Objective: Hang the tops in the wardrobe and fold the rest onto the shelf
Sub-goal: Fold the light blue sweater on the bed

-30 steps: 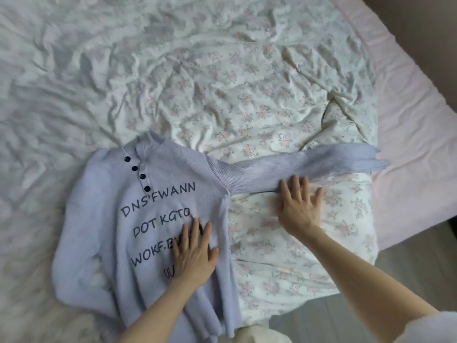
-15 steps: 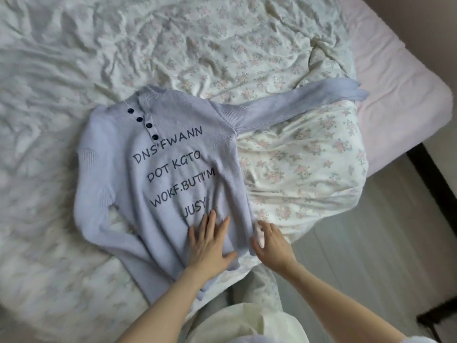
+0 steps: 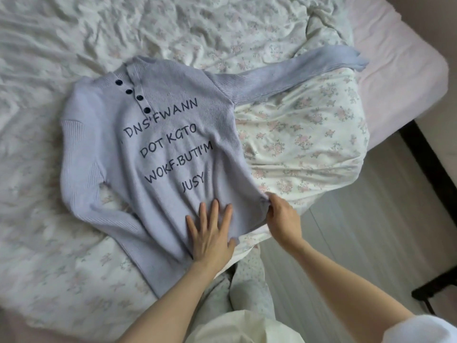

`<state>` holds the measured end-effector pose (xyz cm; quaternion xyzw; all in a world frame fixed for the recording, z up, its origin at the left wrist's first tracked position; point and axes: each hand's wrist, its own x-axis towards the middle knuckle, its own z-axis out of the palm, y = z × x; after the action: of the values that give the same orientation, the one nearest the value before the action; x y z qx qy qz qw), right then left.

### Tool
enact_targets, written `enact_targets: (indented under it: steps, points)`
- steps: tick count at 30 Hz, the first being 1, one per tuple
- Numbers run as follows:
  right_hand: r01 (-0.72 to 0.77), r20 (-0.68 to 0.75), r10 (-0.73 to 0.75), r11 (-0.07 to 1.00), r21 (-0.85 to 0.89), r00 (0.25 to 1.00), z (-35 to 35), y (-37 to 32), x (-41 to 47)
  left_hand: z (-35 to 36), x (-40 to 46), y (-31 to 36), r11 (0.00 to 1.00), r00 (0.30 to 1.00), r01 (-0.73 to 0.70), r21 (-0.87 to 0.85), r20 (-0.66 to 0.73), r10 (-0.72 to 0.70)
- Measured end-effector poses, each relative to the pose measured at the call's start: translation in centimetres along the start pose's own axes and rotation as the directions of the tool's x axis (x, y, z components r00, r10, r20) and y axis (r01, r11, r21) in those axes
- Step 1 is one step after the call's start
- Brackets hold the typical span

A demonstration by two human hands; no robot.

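Lilac sweater spread on the bed

A floral duvet (image 3: 304, 134) carries the lilac knit sweater (image 3: 158, 154), front up; the left hand (image 3: 210, 233) presses flat near its hem with straight fingers, the right hand (image 3: 282, 219) pinches the hem corner.

Lavender knit sweater (image 3: 158, 144), chest front, dark slanted handwriting-style print in four lines: "DNS'FWANN" top, then "DOT KGTO", then "WOKF.BUTI'M", last "JUSY" nearest the hem. All caps, running uphill to the right. No other readable text, label or brand tag anywhere in view.
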<state>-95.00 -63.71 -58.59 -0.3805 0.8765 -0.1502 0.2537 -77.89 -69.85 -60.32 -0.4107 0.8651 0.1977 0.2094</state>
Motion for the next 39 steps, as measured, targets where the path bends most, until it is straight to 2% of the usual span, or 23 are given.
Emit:
enact_targets:
  steps: [2, 5, 7, 9, 11, 13, 16, 18, 21, 24, 26, 28, 30, 31, 33, 35, 39]
  points:
    - [-0.038, -0.038, 0.036, 0.998, -0.054, 0.999, -2.0, 1.6, 0.1, -0.2, -0.1, 0.2, 0.999, 0.999, -0.034, 0.033, 0.014, 0.034]
    - [0.046, -0.087, -0.074, 0.957, -0.288, 0.994, -5.2, 4.3, 0.5, -0.5, -0.3, 0.6, 0.988, 0.987, -0.156, -0.002, 0.039, 0.156]
    - [0.104, 0.002, -0.121, 0.844, -0.527, 0.993, -6.3, 5.0, 1.0, -1.0, -0.5, 0.8, 0.967, 0.968, -0.24, -0.087, 0.059, 0.246]
    - [0.124, 0.14, -0.036, 0.712, -0.691, 0.99, -6.1, 5.1, 1.4, -1.4, -0.9, 0.8, 0.936, 0.937, -0.297, -0.188, 0.132, 0.323]
    - [0.115, 0.226, 0.091, 0.644, -0.756, 0.97, -5.3, 4.5, 1.4, -1.7, -1.4, 0.3, 0.918, 0.913, -0.286, -0.275, 0.212, 0.348]
    - [0.122, 0.258, 0.107, 0.671, -0.731, 0.96, -4.2, 3.4, 1.0, -2.0, -1.9, -0.6, 0.915, 0.934, -0.273, -0.297, 0.148, 0.326]
    - [0.31, 0.34, -0.112, 0.729, -0.61, 0.934, -1.8, 0.6, 0.1, -3.1, -3.3, -2.3, 0.948, 0.955, -0.281, -0.146, -0.134, 0.263]
    - [0.427, 0.372, -0.251, 0.731, -0.532, 0.894, -0.1, -1.7, -0.2, -3.2, -4.3, -4.0, 0.987, 0.967, -0.156, -0.035, -0.21, 0.145]
    - [0.55, 0.558, -0.278, 0.729, -0.407, 0.782, 2.1, -4.4, -1.0, -3.5, -5.4, -6.6, 1.0, 0.986, -0.013, 0.023, -0.168, 0.017]
    - [0.559, 0.731, -0.129, 0.736, -0.382, 0.67, 3.0, -5.4, -1.5, -3.3, -6.4, -8.5, 0.999, 0.991, -0.026, 0.042, -0.133, 0.031]
    - [0.584, 0.761, -0.05, 0.675, -0.452, 0.647, 2.9, -6.1, -1.6, -2.8, -6.8, -9.1, 0.998, 0.989, -0.04, -0.046, -0.144, 0.033]
    - [0.577, 0.727, -0.05, 0.647, -0.498, 0.684, 2.4, -7.2, -2.0, -2.6, -7.3, -8.9, 0.986, 0.993, 0.032, -0.164, -0.11, -0.051]
    - [0.526, 0.637, -0.118, 0.686, -0.502, 0.761, 2.3, -8.0, -2.7, -2.3, -8.0, -8.2, 0.94, 0.962, 0.182, -0.29, -0.145, -0.231]
    - [0.525, 0.605, -0.165, 0.699, -0.485, 0.779, 2.3, -8.1, -3.1, -2.4, -8.2, -7.7, 0.889, 0.923, 0.288, -0.356, -0.142, -0.357]
    - [0.569, 0.589, -0.257, 0.698, -0.435, 0.766, 3.0, -8.1, -3.9, -2.6, -8.2, -7.2, 0.725, 0.825, 0.503, -0.471, 0.011, -0.565]
    - [0.591, 0.596, -0.304, 0.716, -0.372, 0.743, 3.6, -8.2, -4.5, -2.3, -7.5, -7.0, 0.63, 0.765, 0.59, -0.505, 0.1, -0.637]
    - [0.656, 0.604, -0.379, 0.674, -0.338, 0.701, 4.2, -8.6, -4.4, -2.4, -5.7, -6.5, 0.383, 0.658, 0.631, -0.675, 0.204, -0.725]
